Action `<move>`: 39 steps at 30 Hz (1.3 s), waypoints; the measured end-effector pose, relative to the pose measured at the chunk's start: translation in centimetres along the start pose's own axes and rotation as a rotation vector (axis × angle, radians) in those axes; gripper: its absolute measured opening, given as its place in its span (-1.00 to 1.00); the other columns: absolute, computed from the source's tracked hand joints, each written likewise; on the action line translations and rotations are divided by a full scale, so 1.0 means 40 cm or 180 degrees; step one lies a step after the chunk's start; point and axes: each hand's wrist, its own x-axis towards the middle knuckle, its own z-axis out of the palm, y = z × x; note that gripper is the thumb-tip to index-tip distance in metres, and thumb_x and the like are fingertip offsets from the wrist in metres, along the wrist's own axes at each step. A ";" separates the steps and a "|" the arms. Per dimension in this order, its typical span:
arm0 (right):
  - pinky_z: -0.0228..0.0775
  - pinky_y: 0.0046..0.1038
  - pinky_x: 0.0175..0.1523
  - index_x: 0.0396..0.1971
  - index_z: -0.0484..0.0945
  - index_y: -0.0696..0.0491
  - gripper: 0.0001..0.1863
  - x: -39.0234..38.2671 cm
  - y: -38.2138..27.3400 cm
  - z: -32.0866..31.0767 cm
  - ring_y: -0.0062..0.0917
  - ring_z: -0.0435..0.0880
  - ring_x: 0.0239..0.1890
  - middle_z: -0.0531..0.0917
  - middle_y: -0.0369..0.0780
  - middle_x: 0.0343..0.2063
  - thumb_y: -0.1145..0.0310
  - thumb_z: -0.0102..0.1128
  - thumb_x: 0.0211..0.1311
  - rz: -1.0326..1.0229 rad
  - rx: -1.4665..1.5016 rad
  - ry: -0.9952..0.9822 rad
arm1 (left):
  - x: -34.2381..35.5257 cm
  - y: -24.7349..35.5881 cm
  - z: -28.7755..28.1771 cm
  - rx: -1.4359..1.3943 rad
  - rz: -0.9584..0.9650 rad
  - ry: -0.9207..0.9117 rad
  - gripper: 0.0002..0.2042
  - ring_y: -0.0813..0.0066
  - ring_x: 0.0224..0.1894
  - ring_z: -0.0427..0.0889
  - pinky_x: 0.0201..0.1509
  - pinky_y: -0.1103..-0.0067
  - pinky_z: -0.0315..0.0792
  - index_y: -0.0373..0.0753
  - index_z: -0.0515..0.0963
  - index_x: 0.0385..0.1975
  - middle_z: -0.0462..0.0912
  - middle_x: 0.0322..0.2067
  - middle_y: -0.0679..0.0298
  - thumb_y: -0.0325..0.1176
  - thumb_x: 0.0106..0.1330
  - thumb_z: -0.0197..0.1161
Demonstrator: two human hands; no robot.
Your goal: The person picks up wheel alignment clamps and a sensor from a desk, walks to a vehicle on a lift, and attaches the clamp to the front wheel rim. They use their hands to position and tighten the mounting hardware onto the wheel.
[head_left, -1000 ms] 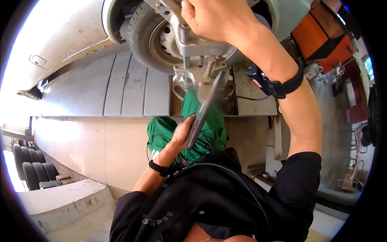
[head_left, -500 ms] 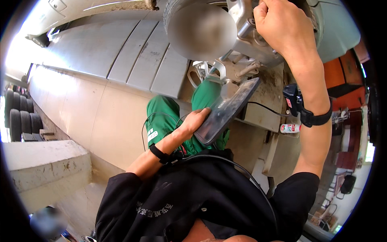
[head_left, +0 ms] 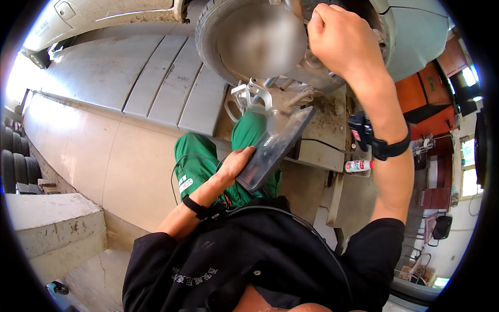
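My right hand is closed high on the metal wheel clamp, around a part its fingers mostly hide. The clamp stands against a car wheel, whose middle is a blurred grey disc. My left hand grips a dark, flat tablet-like slab by its left edge, tilted above my green-trousered knees. A black device is strapped to my right wrist, with a dark cable running near it.
Grey platform plates run left beneath the car body. A white concrete block is at lower left, stacked tyres behind it. A white bottle lies right of my knees; orange cabinets and chairs stand farther right.
The view has swung, bringing the bottle into sight and showing more of the slab's face. Both hands keep their holds. The wheel's middle, clear a second ago, is blurred.
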 end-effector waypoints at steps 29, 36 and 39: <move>0.57 -0.22 -0.26 -0.46 0.55 0.14 -0.81 -0.010 0.035 -0.003 -0.14 0.68 -0.39 0.63 -0.08 -0.50 0.33 0.12 0.24 -0.0582 0.0107 0.0813 | 0.030 -0.004 0.002 -0.0342 -0.0111 -0.0161 -0.58 0.56 -0.55 0.56 -0.43 0.57 0.43 -0.33 0.65 -0.30 0.67 -0.47 0.29 -0.02 0.42 0.10; 0.60 -0.20 -0.21 -0.43 0.60 0.20 -0.67 0.030 -0.013 -0.049 -0.13 0.72 -0.36 0.67 -0.03 -0.49 0.20 0.10 0.28 0.0074 -0.0277 -0.0112 | 0.004 0.017 -0.005 -0.0288 -0.0232 -0.0208 -0.53 0.43 -0.34 0.66 -0.23 0.52 0.53 -0.41 0.63 -0.17 0.70 -0.30 0.18 -0.02 0.42 0.08; 0.49 -0.26 -0.09 -0.36 0.54 0.14 -0.75 0.037 0.066 -0.074 -0.19 0.64 -0.25 0.63 -0.11 -0.35 0.24 0.11 0.32 -0.1961 0.1118 -0.0008 | 0.023 -0.003 -0.014 -0.0552 -0.0297 -0.0328 -0.54 0.43 -0.34 0.67 -0.23 0.52 0.54 -0.41 0.63 -0.17 0.70 -0.30 0.18 -0.03 0.43 0.08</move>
